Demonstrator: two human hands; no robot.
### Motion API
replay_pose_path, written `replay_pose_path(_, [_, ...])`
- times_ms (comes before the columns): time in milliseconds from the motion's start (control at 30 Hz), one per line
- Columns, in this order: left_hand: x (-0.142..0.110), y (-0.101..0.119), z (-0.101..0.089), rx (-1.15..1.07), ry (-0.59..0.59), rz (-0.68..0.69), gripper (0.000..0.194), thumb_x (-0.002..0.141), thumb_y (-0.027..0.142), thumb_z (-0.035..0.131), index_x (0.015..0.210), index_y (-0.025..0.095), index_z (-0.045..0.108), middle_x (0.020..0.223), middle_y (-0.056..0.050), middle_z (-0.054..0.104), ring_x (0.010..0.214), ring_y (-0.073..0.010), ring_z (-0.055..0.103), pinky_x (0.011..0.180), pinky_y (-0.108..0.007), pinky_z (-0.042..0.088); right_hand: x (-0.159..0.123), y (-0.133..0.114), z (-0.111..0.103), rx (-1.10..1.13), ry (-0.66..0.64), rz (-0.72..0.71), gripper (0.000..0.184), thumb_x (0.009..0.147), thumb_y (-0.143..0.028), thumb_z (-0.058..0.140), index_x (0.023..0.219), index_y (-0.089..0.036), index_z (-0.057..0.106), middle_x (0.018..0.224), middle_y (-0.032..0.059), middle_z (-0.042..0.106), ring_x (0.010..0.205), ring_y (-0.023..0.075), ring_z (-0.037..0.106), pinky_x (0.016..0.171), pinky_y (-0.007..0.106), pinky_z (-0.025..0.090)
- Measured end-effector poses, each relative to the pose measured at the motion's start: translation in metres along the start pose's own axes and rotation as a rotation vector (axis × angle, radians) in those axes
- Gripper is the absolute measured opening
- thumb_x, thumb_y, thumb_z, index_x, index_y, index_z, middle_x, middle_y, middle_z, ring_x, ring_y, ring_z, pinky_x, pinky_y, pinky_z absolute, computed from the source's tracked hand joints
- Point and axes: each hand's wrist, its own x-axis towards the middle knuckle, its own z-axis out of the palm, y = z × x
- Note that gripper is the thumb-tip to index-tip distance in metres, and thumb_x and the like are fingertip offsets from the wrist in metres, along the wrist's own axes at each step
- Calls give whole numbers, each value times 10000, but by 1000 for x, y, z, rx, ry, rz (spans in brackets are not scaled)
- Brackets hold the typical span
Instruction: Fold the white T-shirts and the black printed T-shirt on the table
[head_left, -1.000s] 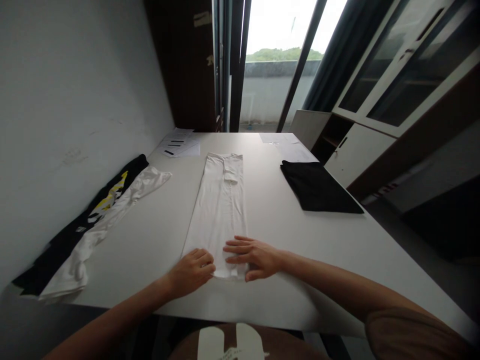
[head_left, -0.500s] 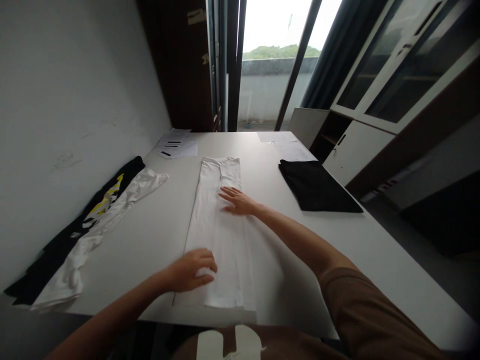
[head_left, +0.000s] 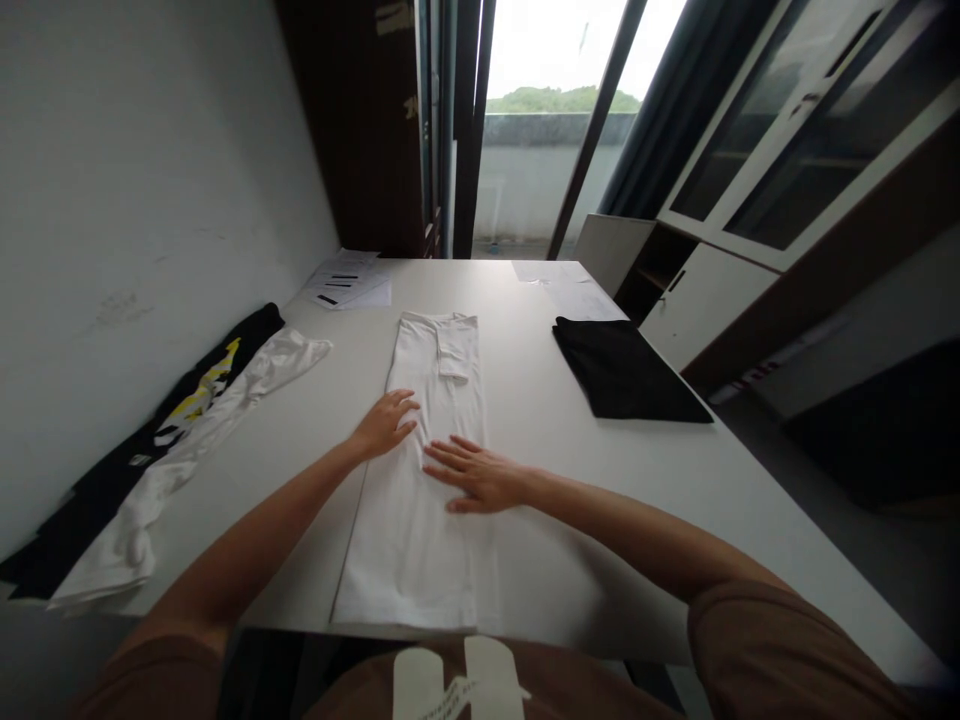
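Note:
A white shirt (head_left: 405, 560), folded into a long narrow strip, lies flat on the white table (head_left: 540, 360) in front of me. One sleeve (head_left: 452, 355) is tucked back on top near its far end. My left hand (head_left: 386, 424) rests at the strip's left edge, fingers spread, about halfway along. On the middle of the cloth lies my right hand (head_left: 480, 474), flat with its fingers apart, a little nearer to me. Neither hand grips anything.
At the left along the wall lie a black garment (head_left: 187, 410) with a yellow print and a crumpled white garment (head_left: 247, 385). A folded black cloth (head_left: 630, 370) is on the right. Papers (head_left: 349, 280) lie at the far left corner, more sheets (head_left: 570, 290) at the far right.
My left hand has moved away from me along the strip's left edge. My right hand has slid nearer to me, uncovering the folded-back sleeve.

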Motion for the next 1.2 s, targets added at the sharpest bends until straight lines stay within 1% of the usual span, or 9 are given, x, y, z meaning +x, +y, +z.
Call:
replay_pose_path(133, [46, -12, 14, 124, -111, -82, 505, 1007, 391, 520, 1469, 186, 532, 1653, -124, 357, 1550, -264, 273, 1279, -447, 212, -15, -54, 7, 84, -30, -89, 744, 1008, -558, 568, 1626, -220, 330, 1680, 167, 245, 1570, 300, 204, 1274, 558, 104])
replay_pose_path(233, [77, -27, 22, 161, -147, -192, 614, 1017, 463, 488, 1562, 186, 433, 1697, -132, 263, 1580, -287, 193, 1279, -457, 171, -23, -76, 9, 125, -41, -102, 700, 1019, -549, 552, 1609, -217, 371, 1666, 161, 292, 1567, 286, 219, 1279, 539, 104])
replay_pose_path(367, [102, -56, 29, 189, -141, -379, 699, 1039, 545, 361, 1607, 138, 353, 1698, -205, 210, 1574, -381, 175, 1238, -597, 165, -27, -81, 10, 163, -21, -82, 621, 1038, -508, 537, 1580, -227, 429, 1649, 146, 338, 1561, 268, 241, 1279, 522, 135])
replay_pose_path(500, [99, -75, 31, 201, -159, -422, 722, 1044, 558, 299, 1632, 139, 296, 1715, -187, 148, 1583, -360, 155, 1238, -595, 149, -27, -77, 10, 181, -7, -68, 601, 1042, -489, 538, 1574, -228, 440, 1656, 135, 328, 1561, 259, 241, 1281, 499, 159])
replay_pose_path(667, [64, -73, 28, 212, -184, -343, 730, 1049, 556, 284, 1648, 141, 244, 1725, -151, 121, 1597, -317, 104, 1257, -563, 99, -33, -73, 8, 169, 23, -29, 539, 1060, -404, 511, 1564, -220, 458, 1646, 118, 357, 1557, 242, 254, 1287, 479, 181])
replay_pose_path(833, [2, -54, 17, 207, -209, -198, 679, 1061, 532, 306, 1651, 199, 254, 1727, -115, 142, 1601, -283, 102, 1266, -527, 95, -56, -61, 4, 127, 53, 39, 531, 1038, -240, 490, 1567, -257, 457, 1646, 74, 369, 1557, 223, 256, 1294, 472, 186])
replay_pose_path(1033, [-79, -2, -4, 136, -283, 90, 662, 1073, 511, 361, 1664, 263, 195, 1727, -87, 147, 1597, -275, 128, 1276, -521, 82, -87, -33, 2, 71, 122, 172, 561, 1021, -176, 458, 1570, -290, 447, 1645, 66, 369, 1548, 218, 283, 1282, 500, 213])
replay_pose_path(1100, [-103, 17, -13, 106, -291, 158, 652, 1072, 496, 395, 1661, 297, 198, 1731, -68, 131, 1599, -279, 114, 1280, -513, 77, -91, -29, -2, 81, 122, 196, 577, 1004, -219, 511, 1573, -275, 440, 1658, 85, 339, 1553, 236, 270, 1278, 517, 210])
replay_pose_path(1200, [-136, 42, -24, 84, -293, 227, 638, 1066, 434, 446, 1654, 344, 213, 1736, -43, 107, 1600, -285, 108, 1285, -510, 66, -88, -32, -7, 123, 75, 169, 656, 924, -281, 631, 1556, -248, 461, 1679, 106, 288, 1562, 272, 240, 1274, 541, 185])
